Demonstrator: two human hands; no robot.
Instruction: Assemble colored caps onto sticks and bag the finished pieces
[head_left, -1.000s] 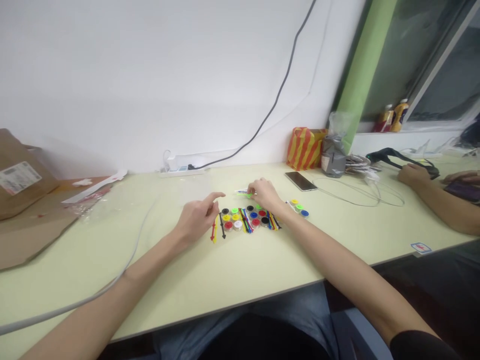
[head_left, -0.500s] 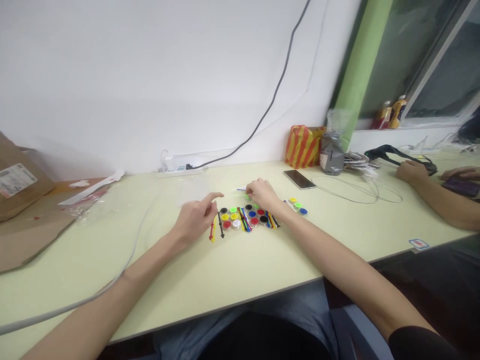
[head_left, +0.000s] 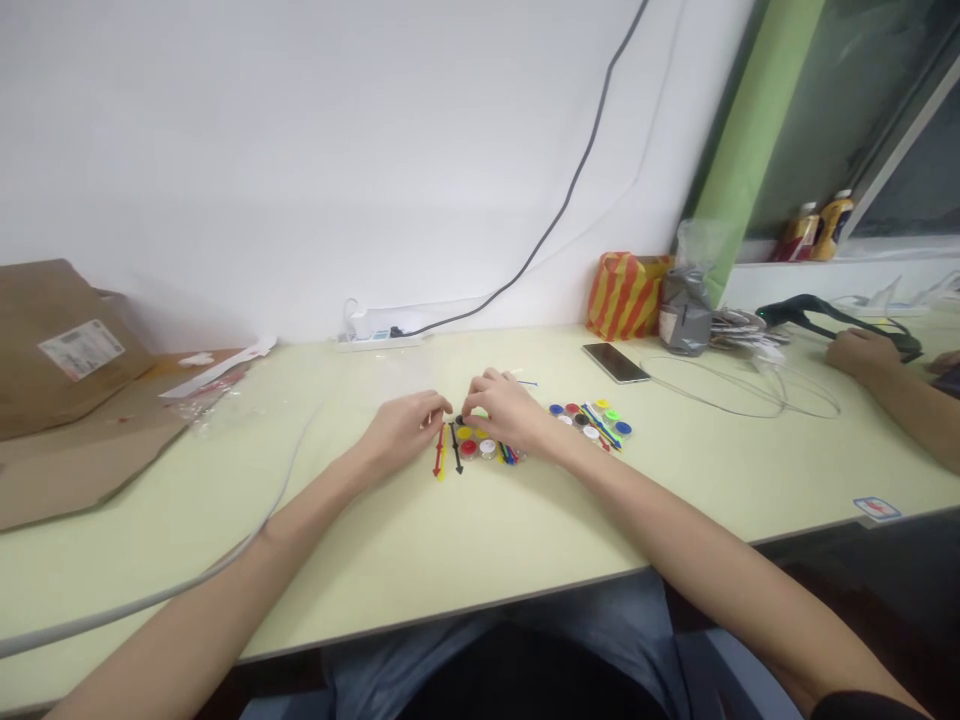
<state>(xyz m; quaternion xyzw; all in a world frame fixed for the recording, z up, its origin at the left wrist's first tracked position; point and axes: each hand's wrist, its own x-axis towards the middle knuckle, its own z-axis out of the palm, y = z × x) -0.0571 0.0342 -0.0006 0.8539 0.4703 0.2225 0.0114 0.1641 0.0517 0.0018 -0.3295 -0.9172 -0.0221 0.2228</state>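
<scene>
My left hand [head_left: 403,432] and my right hand [head_left: 504,412] sit close together at the back edge of a cluster of small round plastic caps [head_left: 478,440] in yellow, red, white and black. Their fingertips nearly meet over a black cap [head_left: 460,421], and the hands hide part of the cluster. Whether either hand grips anything is hidden. Thin red, yellow and black arrow-shaped sticks [head_left: 446,452] lie just below my left fingers. A second cluster of coloured caps and sticks [head_left: 590,423] lies to the right of my right hand, and a thin blue stick [head_left: 526,383] lies behind it.
The pale green table [head_left: 375,540] holds a phone [head_left: 615,362], a white power strip [head_left: 379,342], a striped orange bag [head_left: 626,295] and flattened cardboard [head_left: 82,440] at left. A grey cable [head_left: 247,530] runs beneath my left forearm. A co-worker's hand [head_left: 862,355] rests at right.
My right hand has moved left, away from the back of the caps, to meet my left hand. The right cluster now holds more caps and the left fewer. The view has shifted slightly.
</scene>
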